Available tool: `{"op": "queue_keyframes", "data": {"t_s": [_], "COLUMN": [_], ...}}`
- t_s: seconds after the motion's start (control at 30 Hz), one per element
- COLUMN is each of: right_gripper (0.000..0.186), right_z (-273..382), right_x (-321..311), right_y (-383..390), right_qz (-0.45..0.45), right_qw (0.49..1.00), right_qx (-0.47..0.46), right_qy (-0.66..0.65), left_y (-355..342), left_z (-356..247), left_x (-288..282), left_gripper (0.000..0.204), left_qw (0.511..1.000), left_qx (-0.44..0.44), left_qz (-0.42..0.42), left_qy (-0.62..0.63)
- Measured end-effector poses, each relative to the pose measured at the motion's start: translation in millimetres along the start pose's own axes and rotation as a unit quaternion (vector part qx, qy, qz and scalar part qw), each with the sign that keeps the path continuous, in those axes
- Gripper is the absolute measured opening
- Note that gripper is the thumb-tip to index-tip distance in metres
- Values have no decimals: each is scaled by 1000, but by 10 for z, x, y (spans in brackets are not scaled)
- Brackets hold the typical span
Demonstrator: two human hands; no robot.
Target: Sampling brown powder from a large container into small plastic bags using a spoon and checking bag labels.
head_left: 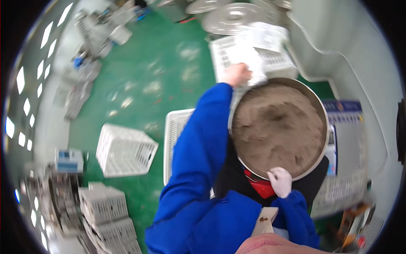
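A large round metal basin (326,131) holds a mound of grey-brown, paste-like material (277,122) with a darker hollow in the middle. On its near rim rests my right hand (281,183), in a white glove, with the fingers curled closed over the edge. My left arm in a blue sleeve stretches forward past the basin's left side. Beyond its cuff, my left hand (237,75) looks bare and is smeared by motion. It is against a bright white sheet or bag (249,59) lying over white crates; whether it grips this I cannot tell.
White crates (277,61) stand just beyond the basin. Large round lids (237,17) lie farther back. An open white basket (127,150) sits on the green floor (135,80) at the left, with stacked crates (108,207) nearer. A grey-white panel or sack (351,148) is at the right.
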State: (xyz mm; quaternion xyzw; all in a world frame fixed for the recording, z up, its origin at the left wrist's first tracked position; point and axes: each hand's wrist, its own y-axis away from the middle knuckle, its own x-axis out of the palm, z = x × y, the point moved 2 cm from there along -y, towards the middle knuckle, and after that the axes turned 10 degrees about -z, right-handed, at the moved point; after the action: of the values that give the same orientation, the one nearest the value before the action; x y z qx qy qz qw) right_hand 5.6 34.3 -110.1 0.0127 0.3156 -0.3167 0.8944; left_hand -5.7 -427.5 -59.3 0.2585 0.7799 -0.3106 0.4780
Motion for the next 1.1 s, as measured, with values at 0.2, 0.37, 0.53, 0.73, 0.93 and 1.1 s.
{"op": "queue_keyframes", "data": {"t_s": [0.2, 0.37, 0.53, 0.73, 0.93, 1.1], "right_gripper": [8, 8, 8, 7, 19, 67], "right_z": [-17, -54, -103, -48, -36, -52], "right_x": [40, 58, 89, 118, 11, -356], "right_y": [31, 9, 28, 18, -47, -382], "right_qz": [-2, 28, 37, 38, 52, -36], "right_qw": [1000, 999, 999, 998, 998, 960], "right_qx": [1, -34, -34, -39, -19, 173], "right_qy": [-25, -14, -15, -22, -8, -217], "left_y": [110, 102, 67, 18, -35, 814], "left_z": [-54, -16, -66, 100, -106, -958], "left_x": [-48, -69, -10, 113, -487, -1093], "left_gripper": [31, 31, 23, 10, 18, 21], "left_qw": [991, 988, 986, 976, 889, 910], "left_qx": [91, 89, 104, 97, 116, 79], "left_qz": [-101, -123, -130, -195, -442, -276], "left_qy": [-4, -25, -21, -31, 24, 299]}}
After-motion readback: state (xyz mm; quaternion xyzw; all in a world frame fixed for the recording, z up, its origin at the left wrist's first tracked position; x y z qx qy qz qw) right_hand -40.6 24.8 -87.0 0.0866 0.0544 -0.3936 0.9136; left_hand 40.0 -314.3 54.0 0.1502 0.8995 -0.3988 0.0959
